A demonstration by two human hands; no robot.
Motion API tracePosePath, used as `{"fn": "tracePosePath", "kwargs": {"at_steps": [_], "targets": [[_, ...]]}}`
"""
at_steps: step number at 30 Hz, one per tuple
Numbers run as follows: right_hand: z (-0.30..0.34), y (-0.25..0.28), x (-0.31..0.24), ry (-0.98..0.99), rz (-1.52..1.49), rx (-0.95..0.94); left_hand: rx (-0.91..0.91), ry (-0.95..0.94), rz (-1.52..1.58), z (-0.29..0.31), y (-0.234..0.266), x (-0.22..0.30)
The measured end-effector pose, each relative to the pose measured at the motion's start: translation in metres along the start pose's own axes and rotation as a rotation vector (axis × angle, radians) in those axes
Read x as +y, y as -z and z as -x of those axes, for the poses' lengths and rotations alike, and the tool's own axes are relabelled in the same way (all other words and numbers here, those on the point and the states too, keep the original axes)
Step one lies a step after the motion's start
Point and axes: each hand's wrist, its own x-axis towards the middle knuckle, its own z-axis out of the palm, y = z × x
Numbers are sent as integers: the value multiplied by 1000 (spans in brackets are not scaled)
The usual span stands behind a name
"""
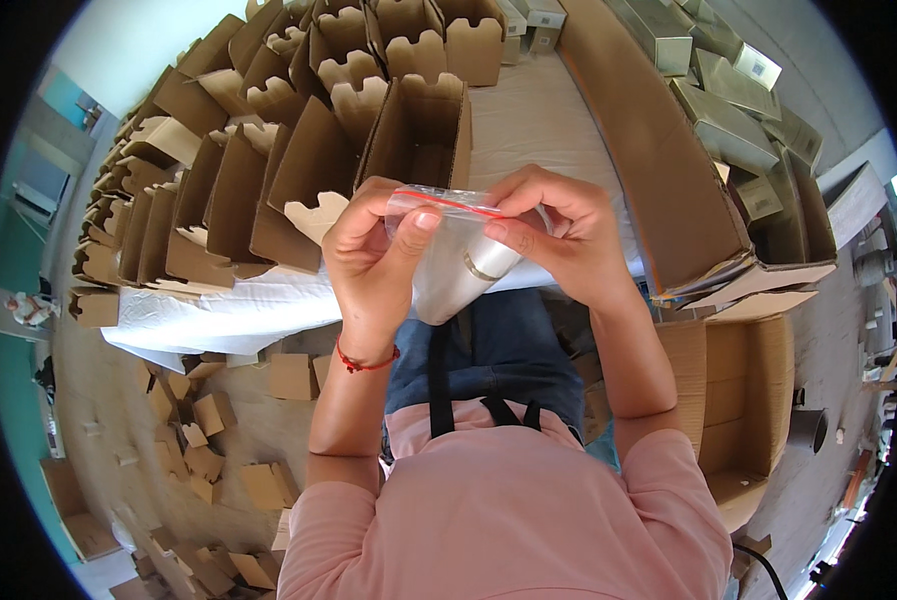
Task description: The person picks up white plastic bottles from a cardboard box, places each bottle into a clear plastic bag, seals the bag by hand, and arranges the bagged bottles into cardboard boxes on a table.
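A clear zip-lock bag [438, 262] with a red strip along its top hangs between my hands, above my lap at the table's front edge. Inside it is a pale, silvery cylinder-like piece [488, 255] with a darker ring; its exact kind is hard to make out. My left hand [373, 240] pinches the left end of the bag's top edge between thumb and fingers. At the right end of the same edge, my right hand [563, 230] grips with thumb and curled fingers. Directly behind the bag stands an open brown cardboard box [418, 130].
Rows of open cardboard boxes [238, 190] cover the left of the white-covered table [528, 130]. On the right, a long cardboard carton [668, 170] borders metallic boxes [723, 120]. An open carton [738, 400] stands at my right; small boxes [213, 412] lie on the floor at left.
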Motion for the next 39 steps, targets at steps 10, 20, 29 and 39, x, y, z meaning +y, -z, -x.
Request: {"fn": "tracePosePath", "kwargs": {"at_steps": [10, 20, 29, 39], "targets": [[10, -14, -11, -50, -133, 117, -75, 146, -19, 11, -3, -4], [12, -13, -12, -49, -74, 162, -64, 125, -19, 11, -10, -2], [10, -14, -15, -24, 61, 185, -78, 27, -223, 12, -11, 1], [15, -17, -5, -12, 57, 115, -43, 72, -182, 17, -13, -4]]}}
